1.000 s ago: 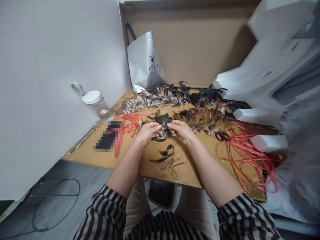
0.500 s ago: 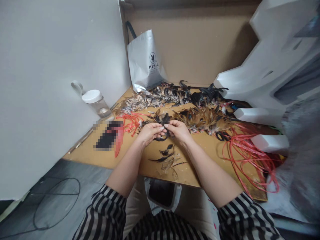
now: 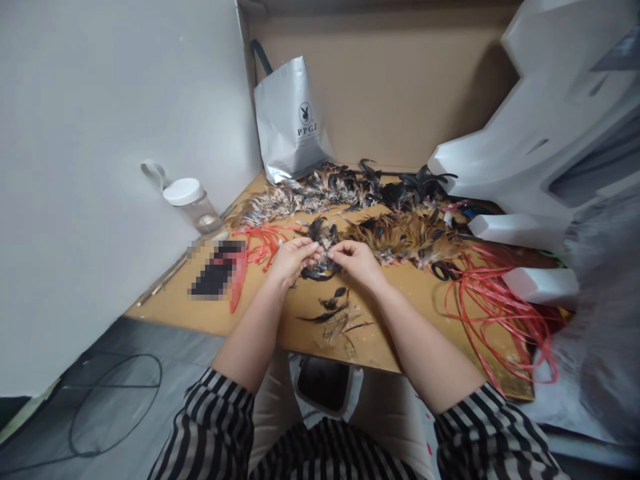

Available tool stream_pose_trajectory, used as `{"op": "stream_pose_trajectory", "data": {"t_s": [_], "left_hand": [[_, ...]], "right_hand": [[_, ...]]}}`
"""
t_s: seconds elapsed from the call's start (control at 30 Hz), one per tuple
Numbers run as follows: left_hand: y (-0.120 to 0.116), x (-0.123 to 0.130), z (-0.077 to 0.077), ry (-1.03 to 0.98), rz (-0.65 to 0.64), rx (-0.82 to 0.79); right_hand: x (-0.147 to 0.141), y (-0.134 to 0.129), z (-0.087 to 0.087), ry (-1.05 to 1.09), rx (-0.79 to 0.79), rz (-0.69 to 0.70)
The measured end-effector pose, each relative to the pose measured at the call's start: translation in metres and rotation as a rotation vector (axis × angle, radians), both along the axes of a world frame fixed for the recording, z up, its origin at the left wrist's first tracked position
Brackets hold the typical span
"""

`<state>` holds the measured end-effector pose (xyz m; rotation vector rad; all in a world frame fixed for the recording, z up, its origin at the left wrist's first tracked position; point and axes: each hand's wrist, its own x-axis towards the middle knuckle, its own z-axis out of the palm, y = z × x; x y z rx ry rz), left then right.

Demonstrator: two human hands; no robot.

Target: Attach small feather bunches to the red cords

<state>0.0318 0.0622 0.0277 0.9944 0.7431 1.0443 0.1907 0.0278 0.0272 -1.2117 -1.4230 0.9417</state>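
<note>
Inside the table's (image 3: 300, 337) front edge, left hand (image 3: 293, 259) pinches feathers (image 3: 323, 231), right hand (image 3: 357, 260) is closed, hold unclear; they have just parted, exposing more feathers

The silver bag (image 3: 290, 127) has a smooth metallic sheen. In front of it, the feathers (image 3: 410, 237) look soft and ragged, on a smooth, faintly glossy table (image 3: 305, 337). Left of the bag stands a clear, shiny jar (image 3: 199, 215); well right of it, glossy plastic-looking red strands (image 3: 475, 283).
</note>
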Motion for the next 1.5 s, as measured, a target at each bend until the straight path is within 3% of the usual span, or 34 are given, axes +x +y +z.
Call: {"op": "stream_pose_trajectory", "data": {"t_s": [0.23,0.43,0.57,0.73,0.83,0.93,1.13,1.33,1.5], "left_hand": [[0.003,-0.004,0.003,-0.086,0.058,-0.010],[0.002,-0.004,0.002,-0.098,0.058,-0.014],[0.003,-0.004,0.002,-0.119,0.075,-0.004],[0.005,-0.005,0.001,-0.130,0.090,0.000],[0.005,-0.004,0.000,-0.119,0.088,-0.004],[0.004,-0.003,-0.001,-0.100,0.065,-0.019],[0.002,0.000,-0.005,-0.050,-0.033,-0.029],[0.001,0.002,-0.005,-0.023,-0.038,-0.029],[0.001,0.002,-0.006,-0.022,-0.050,-0.018]], "right_hand": [[-0.004,-0.009,0.001,-0.684,0.104,0.106],[-0.013,-0.014,0.004,-0.899,0.130,0.073],[-0.004,-0.006,0.001,-0.686,0.117,-0.004],[0.008,0.004,-0.001,-0.076,-0.127,-0.081],[0.008,0.006,0.001,0.324,-0.259,-0.051],[0.004,0.005,0.004,0.544,-0.314,0.006],[-0.003,0.000,0.006,0.520,-0.318,0.011],[-0.005,0.001,0.000,0.356,-0.169,-0.058],[-0.005,0.002,-0.001,0.315,-0.139,-0.059]]}}
